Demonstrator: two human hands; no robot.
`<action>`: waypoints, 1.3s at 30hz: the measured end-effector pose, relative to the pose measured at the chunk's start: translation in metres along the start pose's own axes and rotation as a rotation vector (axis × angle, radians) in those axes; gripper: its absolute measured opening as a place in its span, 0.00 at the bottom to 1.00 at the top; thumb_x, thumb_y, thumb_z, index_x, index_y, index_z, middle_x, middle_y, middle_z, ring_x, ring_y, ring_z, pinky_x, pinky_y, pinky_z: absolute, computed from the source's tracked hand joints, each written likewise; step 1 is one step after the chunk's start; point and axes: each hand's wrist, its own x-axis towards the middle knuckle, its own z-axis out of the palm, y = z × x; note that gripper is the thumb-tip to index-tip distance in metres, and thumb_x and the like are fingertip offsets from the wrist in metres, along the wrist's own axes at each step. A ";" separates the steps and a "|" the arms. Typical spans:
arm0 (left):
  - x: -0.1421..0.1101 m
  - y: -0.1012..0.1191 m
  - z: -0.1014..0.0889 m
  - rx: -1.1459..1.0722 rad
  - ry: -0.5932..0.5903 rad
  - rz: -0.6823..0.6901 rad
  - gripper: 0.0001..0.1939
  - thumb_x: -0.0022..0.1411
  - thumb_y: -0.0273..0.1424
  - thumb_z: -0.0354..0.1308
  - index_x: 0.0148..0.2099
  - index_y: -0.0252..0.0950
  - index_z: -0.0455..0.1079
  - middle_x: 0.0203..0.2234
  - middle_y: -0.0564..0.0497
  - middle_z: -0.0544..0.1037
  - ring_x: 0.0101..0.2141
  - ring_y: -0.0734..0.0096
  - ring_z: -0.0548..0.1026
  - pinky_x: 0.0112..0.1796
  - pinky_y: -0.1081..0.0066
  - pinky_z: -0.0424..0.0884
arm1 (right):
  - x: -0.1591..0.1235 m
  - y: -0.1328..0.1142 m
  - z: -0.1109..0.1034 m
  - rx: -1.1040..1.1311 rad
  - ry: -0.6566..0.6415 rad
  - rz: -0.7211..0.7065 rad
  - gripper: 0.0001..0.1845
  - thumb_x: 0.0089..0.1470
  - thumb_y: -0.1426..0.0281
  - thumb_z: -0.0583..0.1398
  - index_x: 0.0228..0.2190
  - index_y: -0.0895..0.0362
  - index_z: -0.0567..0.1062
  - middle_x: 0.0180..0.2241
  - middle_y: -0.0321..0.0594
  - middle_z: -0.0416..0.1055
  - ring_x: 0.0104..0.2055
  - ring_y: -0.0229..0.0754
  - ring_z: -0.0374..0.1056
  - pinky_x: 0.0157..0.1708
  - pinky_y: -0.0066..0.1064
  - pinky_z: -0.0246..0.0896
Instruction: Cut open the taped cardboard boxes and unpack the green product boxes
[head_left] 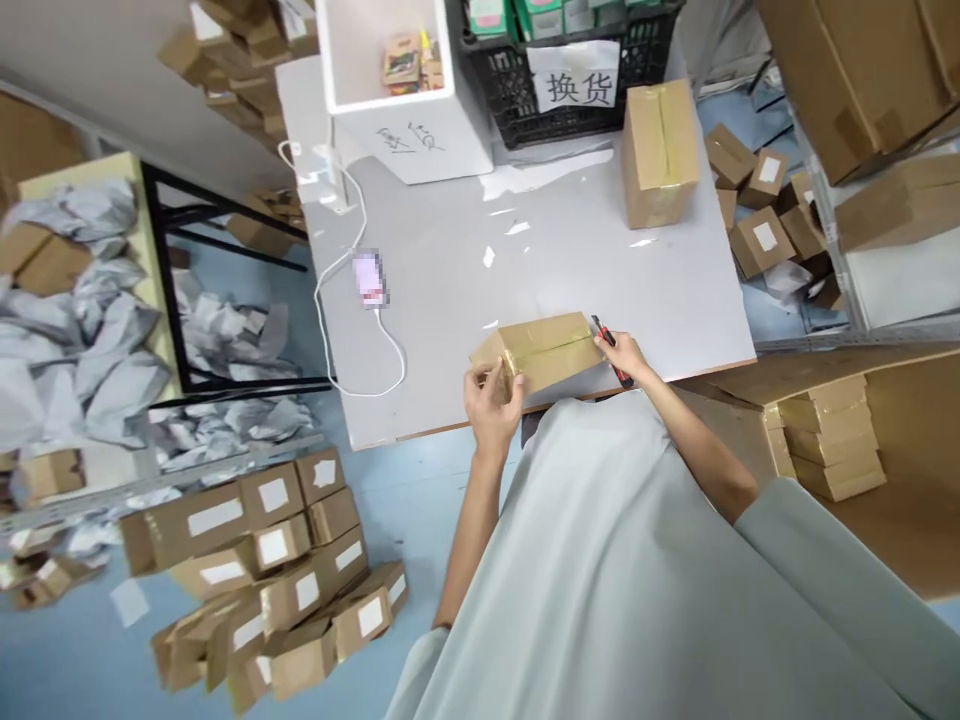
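A taped cardboard box (551,345) lies at the front edge of the white table (442,290), in front of my body. My left hand (493,400) grips its left end, thumb and fingers bent around the corner. At the box's right end is my right hand (622,355), closed around a red and black utility knife (604,330). The knife slants across the hand with its dark tip pointing up and away from me; I cannot tell whether the blade is out. My right fingertips are at or very near the box's end.
On the table stand a white foam bin (409,130), a black crate (555,115), a second taped box (660,155) and a phone (369,278) on a white cable. Stacked boxes (300,560) sit on the floor at left. A large open carton (919,450) is at right.
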 end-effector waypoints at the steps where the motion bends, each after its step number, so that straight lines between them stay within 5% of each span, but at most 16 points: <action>1: -0.004 0.003 -0.004 -0.011 0.019 -0.059 0.23 0.77 0.47 0.63 0.63 0.39 0.83 0.51 0.38 0.82 0.45 0.57 0.85 0.51 0.55 0.84 | 0.001 0.000 0.004 0.041 -0.029 -0.003 0.14 0.77 0.63 0.61 0.40 0.57 0.82 0.34 0.42 0.86 0.33 0.45 0.84 0.33 0.26 0.71; 4: -0.009 0.010 -0.012 -0.053 0.044 -0.179 0.19 0.78 0.43 0.61 0.60 0.38 0.84 0.47 0.42 0.83 0.41 0.61 0.85 0.52 0.58 0.85 | -0.002 -0.005 0.014 0.057 -0.027 -0.020 0.14 0.76 0.61 0.63 0.38 0.56 0.81 0.32 0.40 0.86 0.31 0.44 0.84 0.31 0.25 0.72; 9: 0.004 0.013 -0.006 -0.158 -0.014 -0.264 0.17 0.77 0.39 0.61 0.61 0.38 0.80 0.55 0.40 0.87 0.54 0.56 0.87 0.60 0.55 0.83 | -0.018 -0.012 0.005 -0.086 0.012 -0.047 0.13 0.76 0.61 0.61 0.40 0.55 0.81 0.34 0.43 0.87 0.30 0.45 0.82 0.37 0.29 0.72; 18: 0.021 -0.004 0.061 -0.474 -0.158 -0.685 0.08 0.71 0.35 0.61 0.46 0.37 0.79 0.55 0.38 0.89 0.51 0.54 0.89 0.53 0.59 0.84 | -0.037 -0.022 -0.048 -0.337 0.172 -0.086 0.18 0.78 0.61 0.56 0.45 0.56 0.82 0.38 0.49 0.87 0.42 0.53 0.84 0.48 0.36 0.72; 24: 0.021 -0.019 0.083 -0.480 -0.183 -0.714 0.10 0.69 0.36 0.62 0.46 0.36 0.81 0.50 0.40 0.90 0.48 0.54 0.88 0.54 0.59 0.81 | -0.034 -0.060 -0.051 -0.650 0.186 -0.256 0.26 0.80 0.61 0.51 0.68 0.59 0.73 0.62 0.61 0.81 0.59 0.59 0.80 0.56 0.41 0.72; 32: 0.019 -0.017 0.080 -0.432 -0.200 -0.676 0.11 0.71 0.37 0.62 0.48 0.37 0.82 0.52 0.40 0.88 0.50 0.52 0.86 0.57 0.56 0.81 | -0.026 -0.145 -0.008 -1.082 -0.352 -0.482 0.22 0.86 0.58 0.48 0.63 0.51 0.76 0.55 0.49 0.86 0.54 0.55 0.82 0.51 0.35 0.67; 39: 0.014 -0.016 0.081 -0.495 -0.175 -0.653 0.09 0.73 0.35 0.62 0.48 0.38 0.81 0.52 0.42 0.87 0.50 0.54 0.84 0.56 0.58 0.80 | -0.014 -0.178 0.009 -1.320 -0.486 -0.497 0.23 0.86 0.61 0.47 0.64 0.53 0.77 0.56 0.53 0.85 0.55 0.55 0.82 0.49 0.36 0.65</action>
